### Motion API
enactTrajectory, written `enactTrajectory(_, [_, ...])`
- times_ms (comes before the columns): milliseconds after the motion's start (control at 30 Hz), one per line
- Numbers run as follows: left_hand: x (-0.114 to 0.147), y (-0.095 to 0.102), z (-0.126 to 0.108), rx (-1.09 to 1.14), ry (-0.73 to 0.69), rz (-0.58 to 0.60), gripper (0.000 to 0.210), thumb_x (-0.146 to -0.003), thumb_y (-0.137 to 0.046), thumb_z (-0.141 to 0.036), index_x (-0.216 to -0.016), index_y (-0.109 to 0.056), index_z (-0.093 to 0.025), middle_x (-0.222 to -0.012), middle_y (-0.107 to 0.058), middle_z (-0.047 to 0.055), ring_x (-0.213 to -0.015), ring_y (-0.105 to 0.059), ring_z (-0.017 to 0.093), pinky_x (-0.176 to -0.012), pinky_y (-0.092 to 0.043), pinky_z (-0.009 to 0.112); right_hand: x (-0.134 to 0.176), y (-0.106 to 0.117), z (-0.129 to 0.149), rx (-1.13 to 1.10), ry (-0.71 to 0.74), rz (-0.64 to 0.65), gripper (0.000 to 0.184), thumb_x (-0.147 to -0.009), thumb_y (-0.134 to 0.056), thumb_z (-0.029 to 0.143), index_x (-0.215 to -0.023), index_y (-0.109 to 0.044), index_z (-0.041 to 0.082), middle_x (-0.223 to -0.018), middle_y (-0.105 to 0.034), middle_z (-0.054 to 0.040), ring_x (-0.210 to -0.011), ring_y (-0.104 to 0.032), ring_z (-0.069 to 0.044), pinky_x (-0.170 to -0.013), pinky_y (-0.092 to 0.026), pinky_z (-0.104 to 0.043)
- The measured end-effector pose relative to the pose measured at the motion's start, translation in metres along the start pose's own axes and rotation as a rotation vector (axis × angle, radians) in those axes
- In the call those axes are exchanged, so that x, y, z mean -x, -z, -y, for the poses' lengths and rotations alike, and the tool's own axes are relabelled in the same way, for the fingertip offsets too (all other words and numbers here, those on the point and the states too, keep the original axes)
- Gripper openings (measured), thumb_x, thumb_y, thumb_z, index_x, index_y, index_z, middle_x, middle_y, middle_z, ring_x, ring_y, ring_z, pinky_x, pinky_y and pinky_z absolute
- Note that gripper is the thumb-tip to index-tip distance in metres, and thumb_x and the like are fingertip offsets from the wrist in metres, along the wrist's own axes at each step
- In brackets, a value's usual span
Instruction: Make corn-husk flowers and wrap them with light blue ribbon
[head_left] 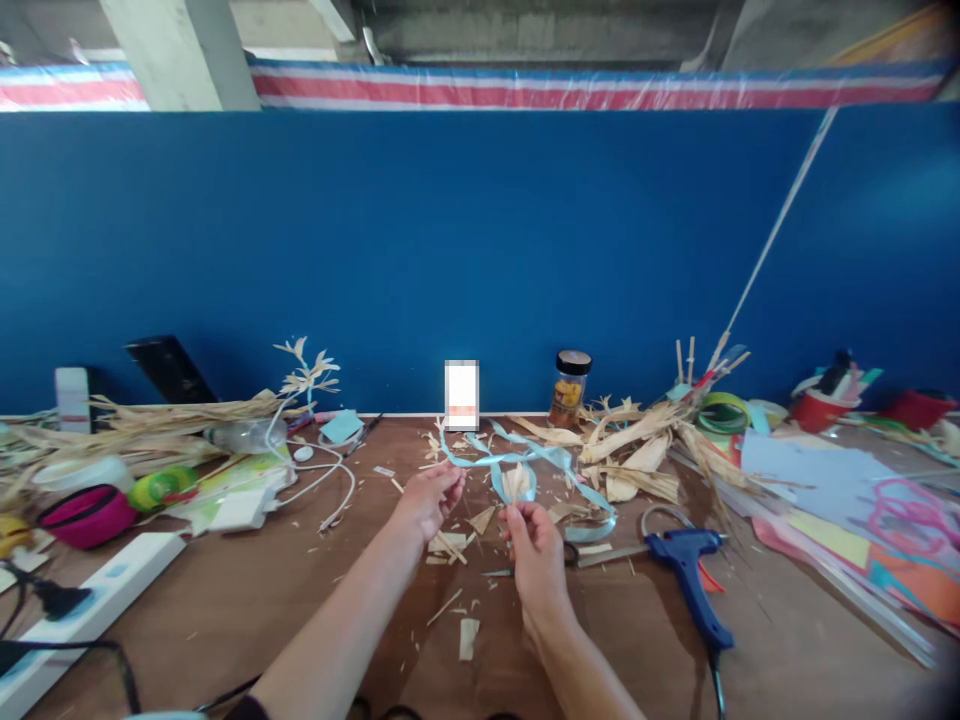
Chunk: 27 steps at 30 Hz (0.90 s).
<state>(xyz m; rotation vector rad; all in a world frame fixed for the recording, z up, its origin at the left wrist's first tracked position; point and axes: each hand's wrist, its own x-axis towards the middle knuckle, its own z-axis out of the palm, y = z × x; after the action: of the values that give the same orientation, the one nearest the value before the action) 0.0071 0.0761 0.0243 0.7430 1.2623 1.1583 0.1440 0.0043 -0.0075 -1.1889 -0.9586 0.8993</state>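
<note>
In the middle of the table my right hand pinches a small pale corn husk piece upright between thumb and fingers. My left hand is to its left, thumb and fingertips pressed together; whatever they hold is too small to make out. Looped light blue ribbon runs behind both hands, one strand passing right by the left fingertips. Beneath and around the hands lie husk scraps and thin sticks. A pair of scissors is partly covered by my right hand.
A blue glue gun lies at right, near dried husks and coloured paper sheets. A black-lidded jar stands by the blue partition. On the left are a power strip, a white cable and a pink tape roll.
</note>
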Motion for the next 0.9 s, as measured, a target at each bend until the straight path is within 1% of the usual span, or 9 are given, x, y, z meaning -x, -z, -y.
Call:
enactTrajectory(33, [0.005, 0.001, 0.000, 0.044, 0.008, 0.012, 0.010, -0.077, -0.055, -0.009, -0.087, -0.056, -0.012, -0.075, -0.063, 0.005, -0.059, -0.058, 0.006, -0.054, -0.047, 0.015, 0.000, 0.001, 0.001, 0.023, 0.012, 0.018, 0.023, -0.077, -0.052, 0.039, -0.073, -0.056, 0.017, -0.056, -0.051, 0.0035, -0.048, -0.041, -0.010, -0.049, -0.035, -0.022])
enactTrajectory(100, [0.016, 0.004, 0.000, 0.113, 0.024, 0.041, 0.011, -0.075, -0.057, -0.008, -0.085, -0.057, -0.013, -0.069, -0.063, 0.003, -0.053, -0.058, 0.005, -0.048, -0.046, 0.013, -0.001, 0.001, 0.003, 0.048, 0.037, 0.058, 0.023, -0.078, -0.051, 0.039, -0.075, -0.055, 0.017, -0.058, -0.050, 0.0034, -0.050, -0.042, -0.011, -0.051, -0.036, -0.022])
enactTrajectory(233, [0.032, 0.009, 0.004, 0.188, 0.038, 0.077, 0.016, -0.071, -0.061, -0.008, -0.086, -0.059, -0.014, -0.066, -0.064, 0.002, -0.051, -0.057, 0.005, -0.045, -0.045, 0.011, 0.002, 0.000, 0.008, 0.084, 0.099, 0.058, 0.021, -0.078, -0.050, 0.037, -0.079, -0.056, 0.017, -0.063, -0.053, 0.0011, -0.057, -0.046, -0.013, -0.055, -0.038, -0.022])
enactTrajectory(333, [0.041, 0.011, 0.005, 0.208, 0.049, 0.097, 0.017, -0.070, -0.062, -0.007, -0.086, -0.062, -0.013, -0.063, -0.063, 0.002, -0.047, -0.055, 0.004, -0.044, -0.044, 0.009, 0.005, 0.001, 0.014, 0.118, 0.127, 0.057, 0.020, -0.079, -0.049, 0.035, -0.080, -0.057, 0.016, -0.064, -0.054, 0.0004, -0.056, -0.045, -0.012, -0.053, -0.037, -0.022])
enactTrajectory(467, [0.054, 0.008, 0.005, 0.212, 0.075, 0.167, 0.017, -0.066, -0.066, -0.007, -0.082, -0.064, -0.012, -0.063, -0.063, 0.002, -0.048, -0.056, 0.005, -0.043, -0.044, 0.009, 0.008, 0.001, 0.020, 0.132, 0.170, 0.065, 0.018, -0.080, -0.049, 0.032, -0.081, -0.057, 0.016, -0.066, -0.055, -0.0009, -0.057, -0.046, -0.013, -0.054, -0.038, -0.022])
enactTrajectory(567, [0.063, 0.004, 0.007, 0.209, 0.095, 0.202, 0.021, -0.064, -0.068, -0.008, -0.084, -0.065, -0.013, -0.065, -0.063, 0.002, -0.052, -0.057, 0.006, -0.042, -0.043, 0.010, 0.008, 0.002, 0.022, 0.138, 0.198, 0.089, 0.018, -0.081, -0.047, 0.031, -0.088, -0.056, 0.016, -0.072, -0.057, -0.0025, -0.061, -0.050, -0.014, -0.058, -0.040, -0.024])
enactTrajectory(667, [0.067, 0.003, 0.012, 0.212, 0.116, 0.227, 0.024, -0.063, -0.069, -0.008, -0.086, -0.065, -0.013, -0.069, -0.064, 0.003, -0.054, -0.058, 0.007, -0.043, -0.045, 0.011, 0.007, 0.001, 0.022, 0.152, 0.196, 0.124, 0.017, -0.082, -0.046, 0.029, -0.091, -0.054, 0.017, -0.076, -0.060, -0.0029, -0.063, -0.053, -0.014, -0.061, -0.041, -0.025])
enactTrajectory(767, [0.066, 0.004, 0.017, 0.230, 0.123, 0.271, 0.024, -0.065, -0.068, -0.008, -0.088, -0.064, -0.013, -0.070, -0.064, 0.003, -0.054, -0.058, 0.006, -0.044, -0.046, 0.011, 0.007, 0.001, 0.019, 0.140, 0.166, 0.171, 0.016, -0.083, -0.044, 0.029, -0.090, -0.053, 0.018, -0.077, -0.060, -0.0029, -0.067, -0.055, -0.015, -0.063, -0.042, -0.025])
enactTrajectory(900, [0.063, 0.006, 0.021, 0.325, 0.140, 0.288, 0.017, -0.070, -0.064, -0.010, -0.086, -0.063, -0.013, -0.067, -0.063, 0.002, -0.054, -0.058, 0.007, -0.046, -0.048, 0.013, 0.006, 0.000, 0.015, 0.148, 0.154, 0.155, 0.015, -0.084, -0.043, 0.030, -0.084, -0.052, 0.018, -0.078, -0.060, -0.0030, -0.071, -0.056, -0.016, -0.067, -0.043, -0.026])
